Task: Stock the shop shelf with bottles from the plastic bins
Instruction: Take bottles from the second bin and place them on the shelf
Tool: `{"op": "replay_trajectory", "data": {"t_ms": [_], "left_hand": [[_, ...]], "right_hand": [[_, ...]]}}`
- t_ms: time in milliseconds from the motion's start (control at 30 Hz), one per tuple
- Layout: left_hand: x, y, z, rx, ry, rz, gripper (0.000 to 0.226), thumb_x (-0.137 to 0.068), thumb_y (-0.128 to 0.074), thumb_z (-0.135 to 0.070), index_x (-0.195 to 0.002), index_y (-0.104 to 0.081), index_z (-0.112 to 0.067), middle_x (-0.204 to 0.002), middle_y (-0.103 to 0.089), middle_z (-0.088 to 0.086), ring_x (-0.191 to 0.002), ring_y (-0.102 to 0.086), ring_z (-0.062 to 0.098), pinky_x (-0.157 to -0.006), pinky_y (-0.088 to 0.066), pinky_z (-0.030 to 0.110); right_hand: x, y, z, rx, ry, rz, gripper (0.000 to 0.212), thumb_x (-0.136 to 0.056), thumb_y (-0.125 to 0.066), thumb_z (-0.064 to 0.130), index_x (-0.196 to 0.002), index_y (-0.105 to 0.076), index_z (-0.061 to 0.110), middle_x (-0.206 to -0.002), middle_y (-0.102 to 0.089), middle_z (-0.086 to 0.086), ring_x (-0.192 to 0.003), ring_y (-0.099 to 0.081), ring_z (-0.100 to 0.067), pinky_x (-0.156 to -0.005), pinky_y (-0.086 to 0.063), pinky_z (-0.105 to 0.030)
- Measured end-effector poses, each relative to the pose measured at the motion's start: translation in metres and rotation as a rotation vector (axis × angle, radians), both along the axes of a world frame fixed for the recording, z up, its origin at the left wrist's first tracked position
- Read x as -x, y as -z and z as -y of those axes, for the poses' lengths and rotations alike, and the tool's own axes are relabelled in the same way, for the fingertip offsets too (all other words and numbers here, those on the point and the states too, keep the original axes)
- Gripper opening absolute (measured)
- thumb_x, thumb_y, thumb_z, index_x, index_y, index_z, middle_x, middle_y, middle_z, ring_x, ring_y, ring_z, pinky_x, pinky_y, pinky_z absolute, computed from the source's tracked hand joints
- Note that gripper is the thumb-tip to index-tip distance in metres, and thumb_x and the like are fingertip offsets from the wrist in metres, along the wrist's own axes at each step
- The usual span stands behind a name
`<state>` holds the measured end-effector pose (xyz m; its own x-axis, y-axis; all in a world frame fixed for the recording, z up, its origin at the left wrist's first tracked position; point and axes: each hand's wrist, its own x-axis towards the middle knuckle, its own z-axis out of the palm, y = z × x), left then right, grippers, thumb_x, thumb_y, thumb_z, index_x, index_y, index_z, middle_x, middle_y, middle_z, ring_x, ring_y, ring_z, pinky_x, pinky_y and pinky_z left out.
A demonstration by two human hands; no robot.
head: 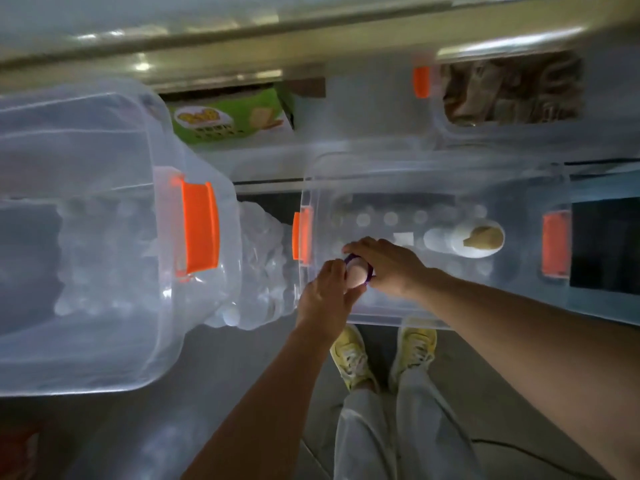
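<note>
Two hands meet over one small bottle (356, 274) at the near left corner of the clear bin (429, 320) in front of the person: the left hand (323, 289) has its fingers (337, 268) curled round the pale rounded end, and the right hand (384, 263) curls over the purple-banded part from above, so both grip it, and it sits just above the bin's inside, not yet lifted clear. Outward from there, more pale round caps and a larger white bottle with a tan label (474, 240) lie in the same bin, so plenty seems left to move. To the left, a second clear bin with an orange clasp (199, 230) holds what look like many clear bottles, blurred. Beyond the bins the shelf edge (242, 46) runs across the top, with a green carton (232, 119) under it; how much is already stocked cannot be told. Both forearms reach forward and down, converging at the bottle, wrists slightly bent inward, above yellow shoes (349, 355) on the floor.
</note>
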<state>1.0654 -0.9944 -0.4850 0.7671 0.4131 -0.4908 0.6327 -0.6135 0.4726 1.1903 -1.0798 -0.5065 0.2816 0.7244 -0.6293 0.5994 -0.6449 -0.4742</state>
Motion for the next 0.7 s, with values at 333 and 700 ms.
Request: {"op": "replay_trajectory", "data": {"t_ms": [333, 700], "left_hand": [[-0.002, -0.037, -0.025, 0.137, 0.099, 0.051, 0.049, -0.09, -0.062, -0.034, -0.132, -0.051, -0.013, -0.127, -0.062, 0.006, -0.109, -0.063, 0.025, -0.093, -0.049, 0.03], [-0.048, -0.18, -0.052, 0.158, 0.21, 0.14, 0.023, -0.095, -0.056, -0.034, -0.098, -0.04, -0.018, -0.087, -0.053, -0.005, -0.076, -0.053, 0.013, -0.059, -0.031, 0.016]], "right_hand": [[-0.02, -0.04, 0.0, -0.039, 0.008, -0.076, 0.055, -0.069, -0.084, 0.031, -0.115, -0.054, 0.027, -0.114, -0.062, 0.008, -0.104, -0.057, -0.017, -0.079, -0.036, -0.025], [-0.058, -0.187, 0.007, -0.086, 0.231, -0.409, 0.053, -0.065, -0.086, 0.012, -0.106, -0.054, 0.025, -0.101, -0.063, 0.011, -0.097, -0.061, -0.013, -0.081, -0.051, -0.03]]}}
